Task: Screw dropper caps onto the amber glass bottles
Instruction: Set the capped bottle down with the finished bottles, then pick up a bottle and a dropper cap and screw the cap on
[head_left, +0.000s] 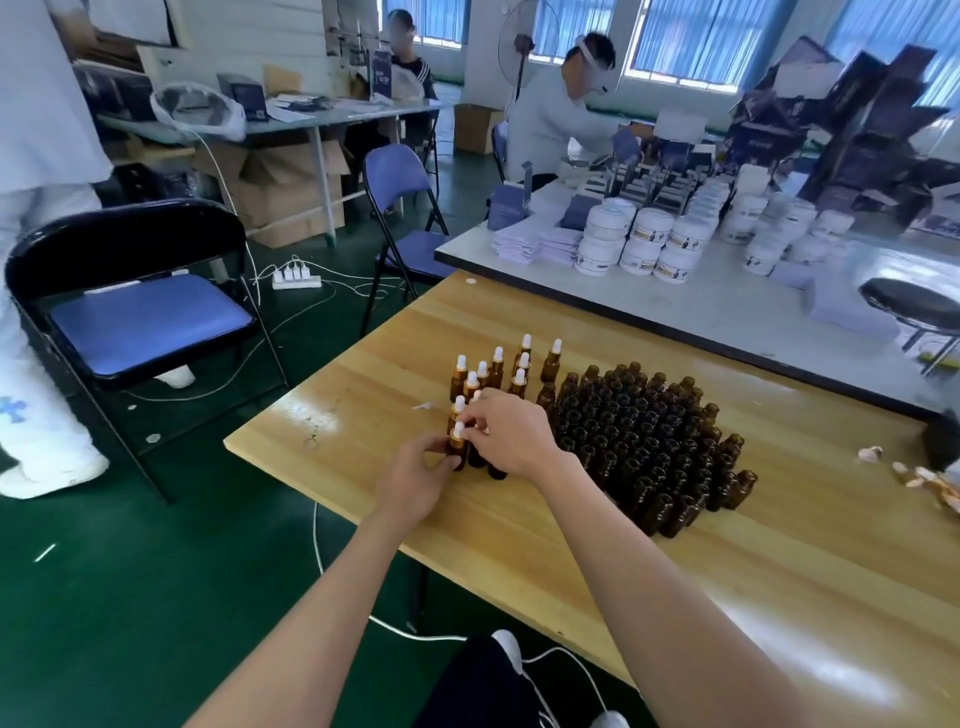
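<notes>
Two hands share one amber bottle (459, 458) left of the frame's middle. Left hand (415, 480) grips its bottom, right hand (511, 434) pinches its white dropper cap (459, 430). A crooked cap may jam; an arm bump could topple the open bottles (649, 441) beside it.

Amber brown on the glass bottles (644, 441); white bulbs over golden collars on the dropper caps (525, 341). Pale honey wood with straight lengthwise grain on the table (779, 597). Dark green across the floor (130, 597). Blue seat and black frame on the folding chair (150, 322). White with small dark-printed labels on the jars (608, 234).
</notes>
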